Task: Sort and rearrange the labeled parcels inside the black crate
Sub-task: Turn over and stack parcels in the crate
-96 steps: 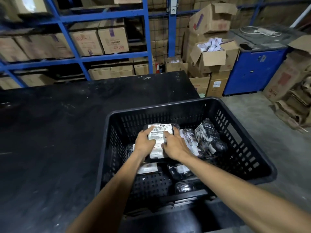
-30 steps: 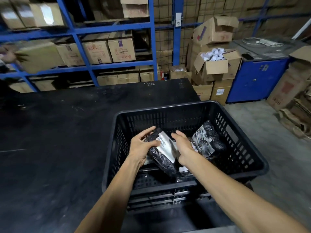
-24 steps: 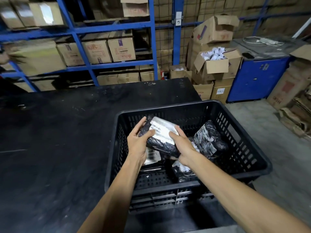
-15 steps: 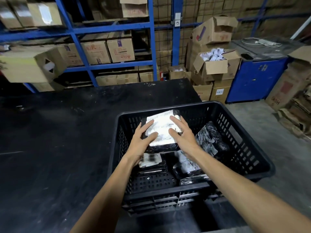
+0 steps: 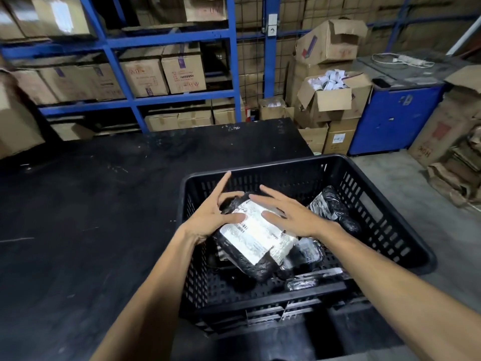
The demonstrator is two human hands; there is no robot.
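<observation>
Inside the slotted black plastic crate [image 5: 385, 225], a crinkled black-wrapped parcel [image 5: 250, 241] with a glossy white label lies tilted atop other wrapped parcels [image 5: 335, 209]. Both hands are spread wide: the left hand [image 5: 213, 212] cups the parcel's far left edge with thumb on the label, while the right hand [image 5: 289, 212] rests open-fingered across its right side.

Black crate [image 5: 385, 231] at the right edge of the black desk [image 5: 91, 217]; both hands inside it, fingers spread. Left hand [image 5: 212, 217] and right hand [image 5: 294, 217] flank a tilted black parcel [image 5: 250, 243], white label up; more wrapped parcels [image 5: 335, 207] beneath and at right.
</observation>
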